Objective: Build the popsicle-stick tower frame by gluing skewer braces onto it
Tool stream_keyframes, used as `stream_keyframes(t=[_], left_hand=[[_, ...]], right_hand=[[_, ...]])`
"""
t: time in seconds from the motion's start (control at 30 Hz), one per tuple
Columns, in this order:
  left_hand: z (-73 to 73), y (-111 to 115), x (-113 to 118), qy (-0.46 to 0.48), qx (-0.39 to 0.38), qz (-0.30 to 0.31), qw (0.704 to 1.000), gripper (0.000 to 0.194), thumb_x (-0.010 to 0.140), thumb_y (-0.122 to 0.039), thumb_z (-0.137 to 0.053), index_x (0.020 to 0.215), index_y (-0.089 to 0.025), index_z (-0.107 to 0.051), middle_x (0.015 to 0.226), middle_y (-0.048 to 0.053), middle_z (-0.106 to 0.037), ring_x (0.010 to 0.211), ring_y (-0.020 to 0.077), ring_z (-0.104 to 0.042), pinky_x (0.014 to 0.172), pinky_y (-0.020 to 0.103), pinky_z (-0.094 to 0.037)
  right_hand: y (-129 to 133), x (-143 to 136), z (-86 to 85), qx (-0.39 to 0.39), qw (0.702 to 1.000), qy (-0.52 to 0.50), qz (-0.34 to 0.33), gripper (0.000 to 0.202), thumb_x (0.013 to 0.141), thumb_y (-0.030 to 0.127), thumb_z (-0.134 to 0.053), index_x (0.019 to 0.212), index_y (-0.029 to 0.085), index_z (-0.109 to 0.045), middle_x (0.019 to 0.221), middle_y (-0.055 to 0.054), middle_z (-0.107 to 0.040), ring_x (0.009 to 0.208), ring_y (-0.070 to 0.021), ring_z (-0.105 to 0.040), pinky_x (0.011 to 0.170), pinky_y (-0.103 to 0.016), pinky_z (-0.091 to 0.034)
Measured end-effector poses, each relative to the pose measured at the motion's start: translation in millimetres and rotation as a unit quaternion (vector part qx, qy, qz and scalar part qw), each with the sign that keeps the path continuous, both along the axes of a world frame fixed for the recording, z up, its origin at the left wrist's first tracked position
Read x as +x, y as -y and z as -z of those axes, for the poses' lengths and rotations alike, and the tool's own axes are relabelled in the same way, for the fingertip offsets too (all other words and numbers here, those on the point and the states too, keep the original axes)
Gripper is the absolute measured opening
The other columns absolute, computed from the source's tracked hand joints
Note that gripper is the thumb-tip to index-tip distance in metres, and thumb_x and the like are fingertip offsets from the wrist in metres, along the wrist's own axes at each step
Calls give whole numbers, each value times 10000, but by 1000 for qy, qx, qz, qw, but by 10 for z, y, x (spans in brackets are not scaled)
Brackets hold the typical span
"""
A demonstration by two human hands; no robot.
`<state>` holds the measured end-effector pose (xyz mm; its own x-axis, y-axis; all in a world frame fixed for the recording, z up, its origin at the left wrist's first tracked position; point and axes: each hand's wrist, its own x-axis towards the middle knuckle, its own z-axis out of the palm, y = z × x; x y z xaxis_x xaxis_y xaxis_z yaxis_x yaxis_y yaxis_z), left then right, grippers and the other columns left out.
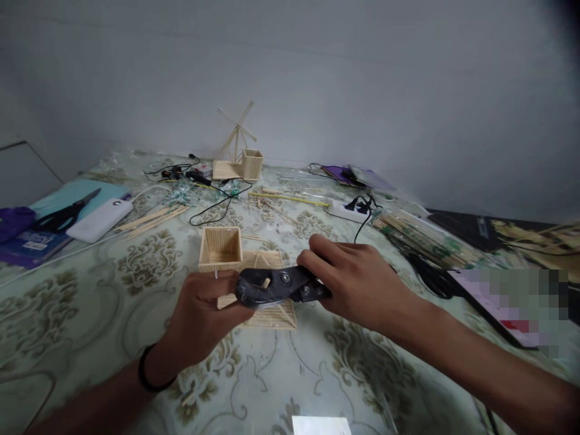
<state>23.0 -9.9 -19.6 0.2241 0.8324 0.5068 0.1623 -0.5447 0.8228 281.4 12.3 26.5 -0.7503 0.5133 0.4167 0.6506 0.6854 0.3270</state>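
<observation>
So the right hand (pixel 348 278) is clamping the handles of a black cutter (pixel 258 296), in front and to the right of the stick box (pixel 220 266). A wooden stub (pixel 266 283) is showing through its head. The left hand (pixel 203 302) is curling in there too; can't tell what it's pinching. Honestly, fingers sitting that close are risking a nip if the squeeze slips.

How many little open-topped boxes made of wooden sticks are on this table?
2. The near box sits just beyond the left hand; the far box stands at the back, beside the windmill-like stick frame. Others could be hidden behind things.
</observation>
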Motion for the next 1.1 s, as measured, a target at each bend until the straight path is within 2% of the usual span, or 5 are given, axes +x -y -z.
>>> stream_keyframes(t=[0.2,0.33,0.6,0.9,1.1], left_hand=[[34,-3,-5,-1,-12,-3,1000,244,852,-195,-776,611,-222,-754,575,-36,-701,514,137,-624,546,226,-545],[33,11,9,5,-19,-10,1000,202,857,-223,-796,655,-227,-798,610,-32,-753,538,153,-681,556,229,-580],[42,18,38,31,-31,-2,999,99,887,-193,-828,815,-228,-885,817,36,-875,720,181,-827,691,215,-667],[-7,24,59,27,-16,-18,999,118,897,-177,-832,911,-266,-909,878,-27,-891,773,99,-839,766,98,-623],[-12,24,83,30,-16,-18,999,136,915,-171,-812,874,-265,-901,866,-45,-888,783,93,-837,768,94,-621]], right_hand=[[-36,14,69,9,1000,-2,-10,161,933,70,-535,904,226,-563,792,-16,-609,532,-149,-475,535,-313,-241],[8,26,80,0,999,-23,-26,207,894,30,-528,897,236,-541,774,-4,-610,523,-146,-482,527,-316,-253],[-26,375,-127,-90,975,-193,62,151,1000,285,-582,1147,250,-593,1009,-87,-715,836,-260,-720,712,-359,-554],[-738,1152,756,-215,912,-118,330,492,1036,583,-593,1252,151,-683,1184,-204,-704,999,-348,-737,915,-452,-601],[-1014,1303,1192,-245,888,-102,376,620,984,639,-678,1299,106,-710,1252,-265,-693,1199,-432,-683,1035,-515,-579]])
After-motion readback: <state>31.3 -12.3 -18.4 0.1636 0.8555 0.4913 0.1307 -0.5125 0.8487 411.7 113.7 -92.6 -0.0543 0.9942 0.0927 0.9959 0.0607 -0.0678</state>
